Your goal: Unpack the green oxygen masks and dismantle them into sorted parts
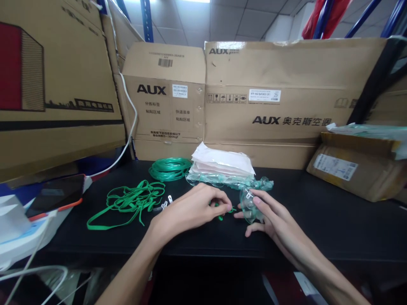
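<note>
My right hand [278, 214] holds a clear greenish oxygen mask [249, 206] with a small metal nose clip, fingers curled about its sides. Facing it, my left hand [195, 207] is closed in a pinch on a green elastic strap [220, 217]; most of the strap is hidden by the fingers. The strap's end shows close to the mask's edge; whether they touch I cannot tell. Left of my wrist lie small metal clips [164, 206] and a tangled pile of green strap [135, 201]. Behind my hands, more clear green plastic parts [263, 184] rest against white packets [222, 160].
A coil of green tubing [170, 169] lies at the back of the black table [333, 212]. Large cardboard boxes [286, 106] wall the rear. An opened carton [340, 163] stands right. At left are a phone [52, 192], a white power strip [32, 233] and cables.
</note>
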`<state>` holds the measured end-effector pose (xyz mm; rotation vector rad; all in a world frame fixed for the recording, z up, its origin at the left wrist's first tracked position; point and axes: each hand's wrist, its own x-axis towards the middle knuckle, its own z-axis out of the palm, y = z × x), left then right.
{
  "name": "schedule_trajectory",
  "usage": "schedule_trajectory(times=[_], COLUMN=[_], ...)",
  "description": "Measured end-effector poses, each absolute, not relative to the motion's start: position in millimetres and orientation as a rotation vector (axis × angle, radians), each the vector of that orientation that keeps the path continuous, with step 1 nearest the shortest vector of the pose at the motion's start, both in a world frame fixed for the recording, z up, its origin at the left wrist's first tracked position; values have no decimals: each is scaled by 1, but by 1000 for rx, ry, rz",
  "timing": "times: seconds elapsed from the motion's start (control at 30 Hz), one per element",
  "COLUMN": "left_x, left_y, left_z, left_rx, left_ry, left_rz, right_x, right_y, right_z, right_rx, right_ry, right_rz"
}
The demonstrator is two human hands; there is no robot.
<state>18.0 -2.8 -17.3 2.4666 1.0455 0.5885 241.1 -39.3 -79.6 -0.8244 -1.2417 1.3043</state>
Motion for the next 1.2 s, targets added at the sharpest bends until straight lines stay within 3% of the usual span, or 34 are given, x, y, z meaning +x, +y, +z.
schedule_trajectory(times=[1.2], left_x=[23], left_y=[-2], left_z=[-17], left_rx=[2468], left_ry=[915], left_rz=[586], right_x=[239], right_y=[-36], right_z=[-87], right_rx=[-1045], right_ry=[-1453], right_rz=[1005])
